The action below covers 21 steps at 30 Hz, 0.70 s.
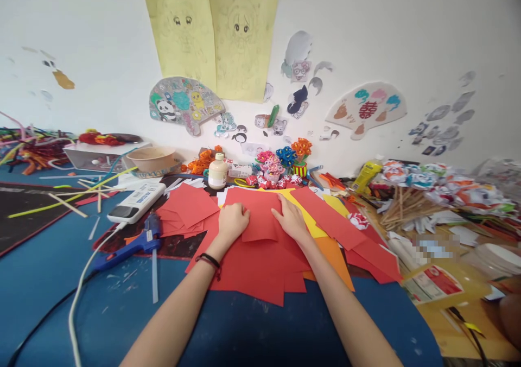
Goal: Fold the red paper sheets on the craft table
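Observation:
A small sheet of red paper (260, 227) lies between my hands, raised a little at its lower edge above larger red sheets (252, 274). My left hand (233, 221) is closed at its left side, fingers curled and mostly hidden from view. At the right side, my right hand (290, 218) grips the same paper, with the thumb on its face and the fingers near the upper corner. Smaller red pieces (187, 207) are piled left of my hands. Long red strips (329, 215) lie to the right, over yellow and orange paper (331, 258).
A blue glue gun (142, 242) and a white power strip (138, 201) with cables lie left. Behind stand a cream bottle (218, 172), a bowl (150, 158) and craft flowers (271, 166). At right are wooden sticks (401, 207) and a jug of yellow liquid (448, 285).

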{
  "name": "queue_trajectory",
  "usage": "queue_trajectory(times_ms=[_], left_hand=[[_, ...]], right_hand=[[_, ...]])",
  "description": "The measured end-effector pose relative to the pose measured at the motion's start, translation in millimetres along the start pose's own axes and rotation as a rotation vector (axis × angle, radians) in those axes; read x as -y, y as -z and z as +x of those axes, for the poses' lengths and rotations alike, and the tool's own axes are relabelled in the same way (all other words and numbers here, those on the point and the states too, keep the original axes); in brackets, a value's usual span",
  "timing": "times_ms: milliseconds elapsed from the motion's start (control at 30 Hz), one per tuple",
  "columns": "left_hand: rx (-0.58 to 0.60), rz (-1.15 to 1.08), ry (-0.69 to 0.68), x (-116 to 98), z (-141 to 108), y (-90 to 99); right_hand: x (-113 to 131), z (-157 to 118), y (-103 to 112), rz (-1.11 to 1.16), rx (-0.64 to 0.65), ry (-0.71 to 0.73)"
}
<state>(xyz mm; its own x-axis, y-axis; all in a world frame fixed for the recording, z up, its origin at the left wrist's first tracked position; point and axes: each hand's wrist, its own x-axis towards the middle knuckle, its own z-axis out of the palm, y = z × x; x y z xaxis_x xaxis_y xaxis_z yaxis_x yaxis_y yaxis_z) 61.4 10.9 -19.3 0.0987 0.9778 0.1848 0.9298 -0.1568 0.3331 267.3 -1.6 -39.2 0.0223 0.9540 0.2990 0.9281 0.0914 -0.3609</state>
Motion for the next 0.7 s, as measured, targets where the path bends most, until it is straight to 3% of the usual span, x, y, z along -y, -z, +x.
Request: queue_trajectory(times_ms=[167,367,533,700], left_hand=[[-0.01,-0.021,-0.01,4,-3,4.6],[0.017,-0.079,0.004,2,-5,12.1],[-0.08,-0.023,0.004,-3,-8,8.3],[0.03,0.049,0.045,-2,-10,9.8]], right_hand=[[-1,1,-3,0.02,-0.026,0.011],[0,-7,9,0.116,-0.229,-0.001],[8,-18,11,0.025,0.001,0.06],[11,-21,3,-0.129,0.107,0.028]])
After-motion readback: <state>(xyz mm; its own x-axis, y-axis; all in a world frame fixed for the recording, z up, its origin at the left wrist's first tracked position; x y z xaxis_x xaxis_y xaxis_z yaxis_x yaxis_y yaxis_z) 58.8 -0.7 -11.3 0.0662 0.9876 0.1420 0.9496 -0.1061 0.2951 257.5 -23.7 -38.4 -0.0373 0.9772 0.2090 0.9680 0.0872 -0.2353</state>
